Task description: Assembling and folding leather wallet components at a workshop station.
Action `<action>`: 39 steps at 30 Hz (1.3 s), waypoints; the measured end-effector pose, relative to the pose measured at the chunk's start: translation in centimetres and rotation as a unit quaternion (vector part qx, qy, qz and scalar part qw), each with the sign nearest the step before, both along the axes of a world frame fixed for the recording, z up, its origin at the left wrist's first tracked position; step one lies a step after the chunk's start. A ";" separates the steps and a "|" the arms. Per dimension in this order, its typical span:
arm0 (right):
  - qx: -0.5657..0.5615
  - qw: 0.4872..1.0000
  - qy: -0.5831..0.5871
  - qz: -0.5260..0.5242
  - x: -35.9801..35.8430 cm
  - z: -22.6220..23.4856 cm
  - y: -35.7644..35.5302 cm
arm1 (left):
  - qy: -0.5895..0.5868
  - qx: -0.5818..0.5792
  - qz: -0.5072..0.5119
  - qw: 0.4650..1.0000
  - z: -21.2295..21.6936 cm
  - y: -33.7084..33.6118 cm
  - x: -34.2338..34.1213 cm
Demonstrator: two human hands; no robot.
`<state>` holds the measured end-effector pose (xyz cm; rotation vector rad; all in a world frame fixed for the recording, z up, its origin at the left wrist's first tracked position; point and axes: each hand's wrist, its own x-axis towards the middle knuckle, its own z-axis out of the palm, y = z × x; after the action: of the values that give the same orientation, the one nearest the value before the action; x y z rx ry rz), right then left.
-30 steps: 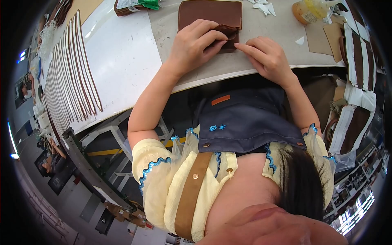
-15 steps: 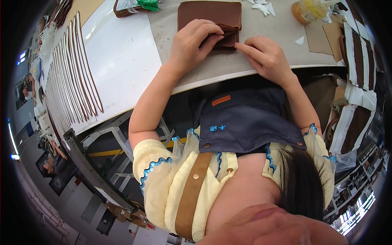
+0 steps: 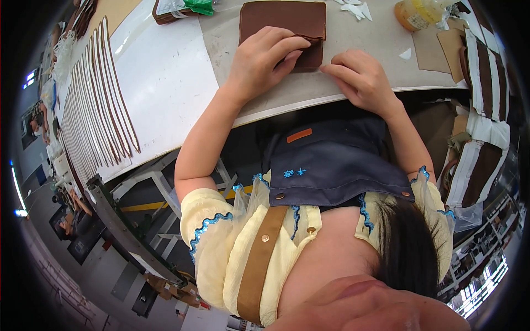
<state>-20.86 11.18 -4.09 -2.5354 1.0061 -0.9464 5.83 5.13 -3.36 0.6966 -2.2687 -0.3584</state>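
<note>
Back from the brown leather piece (image 3: 282, 17)'s near corner eased the right hand (image 3: 360, 78), its grip impossible to tell, while the left hand (image 3: 260, 59), grip apart, lay across it on the desk (image 3: 165, 74), seemingly steadying its layers.

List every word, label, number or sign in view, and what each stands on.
Apron: short light-blue characters on the front; wording not copied here.
Bottle: small print on its side, too small to read.
Orange-brown patch on the apron: no lettering can be made out.
Brown piece under the left hand: no text shows.
Shelves: too small and blurred to tell.
</note>
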 end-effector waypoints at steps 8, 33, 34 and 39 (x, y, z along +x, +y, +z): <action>-0.001 1.000 -0.007 0.008 0.1 0.2 0.1 | -0.032 -0.028 -0.026 0.999 0.6 -0.1 0.1; -0.012 1.000 -0.005 -0.024 -0.1 -0.3 0.2 | -0.043 -0.030 -0.031 0.998 0.6 -0.2 0.1; -0.014 1.000 -0.003 -0.025 -0.1 -0.3 0.2 | -0.043 -0.030 -0.031 0.998 0.6 -0.2 0.1; -0.015 0.999 -0.001 -0.028 0.0 -0.4 0.3 | -0.048 -0.034 -0.032 0.998 0.7 0.0 0.1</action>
<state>-20.85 11.51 -4.46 -2.5426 1.0757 -0.9867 5.98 5.10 -2.67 0.6187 -2.3870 -0.2835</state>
